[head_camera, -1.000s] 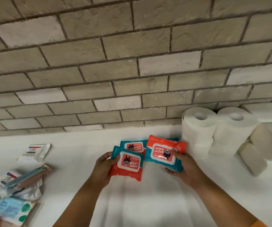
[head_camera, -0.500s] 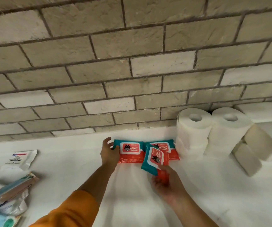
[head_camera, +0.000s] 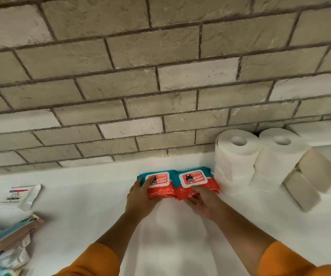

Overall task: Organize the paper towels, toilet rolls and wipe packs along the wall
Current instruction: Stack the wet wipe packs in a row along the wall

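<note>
Since half a second ago, the pack that the right hand [head_camera: 202,202] was carrying has come down flat, and both hands have closed in on the row by the wall. Two soft plastic packs now lie side by side on the white counter [head_camera: 81,206], just short of the brick wall [head_camera: 160,76]. The left wipe pack [head_camera: 160,182] and the right wipe pack [head_camera: 195,179] are each a pillow-shaped rectangle, teal at the far end and red at the near end, with a white-rimmed label flap. Teal edges peek out behind the right one, so it seems to sit on another pack.

The left hand [head_camera: 140,196] reaches in with the wrist straight, its fingers laid fairly flat over the left end of the left wipe pack, pressing rather than grasping. The right hand comes in from the near side, thumb on top of the red edge of the right wipe pack and fingers tucked beneath, pinching it. Orange sleeves [head_camera: 93,261] cover both forearms.

Touching the right pack's end stand two stacks of white toilet rolls [head_camera: 235,156], soft and cylindrical, and beside them two beige rolls [head_camera: 318,172] lean tilted. Far left lie a white sachet [head_camera: 20,196] and a loose heap of packets [head_camera: 7,248].
</note>
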{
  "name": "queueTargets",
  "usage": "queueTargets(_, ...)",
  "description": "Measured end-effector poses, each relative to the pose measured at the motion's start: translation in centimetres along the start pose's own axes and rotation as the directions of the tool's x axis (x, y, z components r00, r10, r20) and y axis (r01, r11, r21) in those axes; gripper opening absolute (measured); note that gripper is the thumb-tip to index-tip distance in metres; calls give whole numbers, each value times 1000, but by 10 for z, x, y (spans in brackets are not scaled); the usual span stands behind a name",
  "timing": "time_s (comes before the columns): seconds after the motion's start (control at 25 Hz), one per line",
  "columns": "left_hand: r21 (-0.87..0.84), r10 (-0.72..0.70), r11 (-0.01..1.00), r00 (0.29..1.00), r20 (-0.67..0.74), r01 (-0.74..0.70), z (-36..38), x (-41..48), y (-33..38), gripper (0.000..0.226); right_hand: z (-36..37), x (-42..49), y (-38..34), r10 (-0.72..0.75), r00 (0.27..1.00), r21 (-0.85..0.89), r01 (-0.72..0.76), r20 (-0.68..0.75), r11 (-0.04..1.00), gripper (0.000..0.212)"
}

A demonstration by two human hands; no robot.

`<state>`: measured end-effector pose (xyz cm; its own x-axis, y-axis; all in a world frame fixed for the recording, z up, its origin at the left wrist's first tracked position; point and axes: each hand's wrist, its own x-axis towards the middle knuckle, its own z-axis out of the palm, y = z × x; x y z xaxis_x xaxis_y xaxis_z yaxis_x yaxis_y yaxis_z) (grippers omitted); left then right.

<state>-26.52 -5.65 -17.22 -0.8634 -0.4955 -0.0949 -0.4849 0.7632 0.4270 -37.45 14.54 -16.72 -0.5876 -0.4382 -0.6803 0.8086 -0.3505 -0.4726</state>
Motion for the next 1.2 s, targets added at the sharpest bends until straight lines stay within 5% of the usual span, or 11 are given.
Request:
queueTargets(0.2, -166, 43, 985, 999, -18, -45, 0, 0, 2, 75, 0, 12, -7, -52, 998, -338, 35, -40, 940, 28)
queueTargets(0.6, -133, 22, 991, 993, 115, -6, -5, 5, 6, 78, -5, -2, -4, -51, 999, -121, 49, -15, 991, 30)
queueTargets(0.92, 40, -138, 989, 984, -114, 144, -6, -21, 28, 94, -20, -48, 3, -73, 992, -329, 104, 104, 939, 34)
queueTargets(1.08, -3, -24, 1000, 980, -196, 24, -11, -60, 29, 73, -13, -81, 19, -102, 990, -490, 135, 94, 861, 28)
queueTargets(1.2, -209, -51, 978, 991, -127, 23, -22, -81, 25, 51, 6, -108, 30, -152, 985, -594, 173, 85, 786, 23)
